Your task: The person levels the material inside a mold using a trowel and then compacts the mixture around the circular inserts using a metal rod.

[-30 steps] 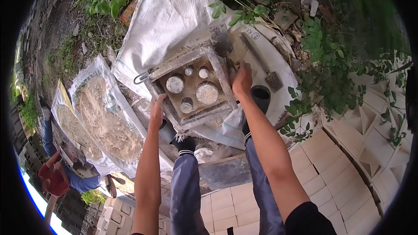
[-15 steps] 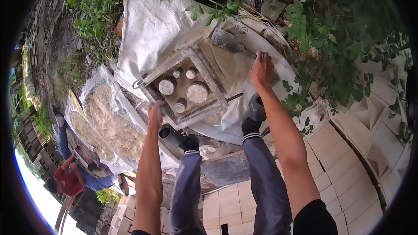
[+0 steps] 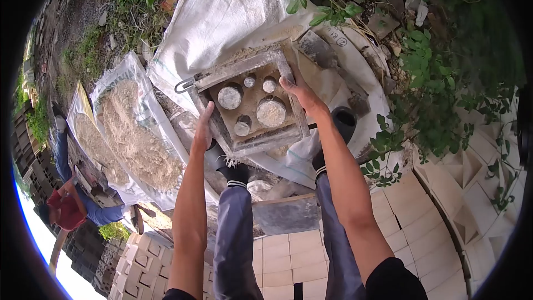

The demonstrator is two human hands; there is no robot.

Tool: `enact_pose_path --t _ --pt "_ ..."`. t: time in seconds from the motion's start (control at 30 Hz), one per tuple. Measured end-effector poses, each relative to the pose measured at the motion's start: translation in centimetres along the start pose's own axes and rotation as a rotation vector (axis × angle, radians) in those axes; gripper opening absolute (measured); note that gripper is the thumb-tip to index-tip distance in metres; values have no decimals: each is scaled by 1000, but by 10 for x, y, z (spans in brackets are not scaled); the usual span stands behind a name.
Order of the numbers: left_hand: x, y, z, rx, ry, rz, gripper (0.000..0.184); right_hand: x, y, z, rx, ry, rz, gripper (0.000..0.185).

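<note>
A square, dusty mould frame (image 3: pixel 240 78) sits on a white woven sack (image 3: pixel 222 16), with a wire loop at its far left corner. Several round grey plugs stand inside it, the largest a pale-topped cylinder (image 3: pixel 271 112). My left hand (image 3: pixel 204 125) grips the frame's left side, thumb along the outer edge and the other fingers mostly hidden. On the opposite rail, my right hand (image 3: pixel 302 95) has its thumb over the top and its fingers out of sight around the outside. A dark flat block (image 3: pixel 317 49) lies beyond the frame to the right.
Sacks of pale sandy powder (image 3: pixel 133 133) lie open at left. My dark boots (image 3: pixel 344 119) flank the frame's near side. Stacked cream blocks (image 3: pixel 294 258) are underfoot and at right. Leafy plants (image 3: pixel 425 72) overhang the right. Another person (image 3: pixel 69 211) crouches at far left.
My right hand has moved left from the sack onto the frame's right rail. My left hand has shifted from the near left corner farther up the left side. The view has shifted slightly.
</note>
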State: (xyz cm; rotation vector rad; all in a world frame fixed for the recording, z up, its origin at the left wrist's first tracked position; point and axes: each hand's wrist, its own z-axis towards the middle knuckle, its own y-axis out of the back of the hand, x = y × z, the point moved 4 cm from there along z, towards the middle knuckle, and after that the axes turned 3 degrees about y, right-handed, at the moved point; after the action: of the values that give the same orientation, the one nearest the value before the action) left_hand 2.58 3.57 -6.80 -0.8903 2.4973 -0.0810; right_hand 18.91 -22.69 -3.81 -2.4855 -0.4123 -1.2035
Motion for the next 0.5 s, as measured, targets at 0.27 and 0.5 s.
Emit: enact_pose_path --t 0.27,0.5 --pt "17 17 18 9 -147 24 59 -1 7 11 43 -63 -48 89" --pt "-34 -28 -13 -30 -51 -206 68 -52 29 39 -337 -256 217 60"
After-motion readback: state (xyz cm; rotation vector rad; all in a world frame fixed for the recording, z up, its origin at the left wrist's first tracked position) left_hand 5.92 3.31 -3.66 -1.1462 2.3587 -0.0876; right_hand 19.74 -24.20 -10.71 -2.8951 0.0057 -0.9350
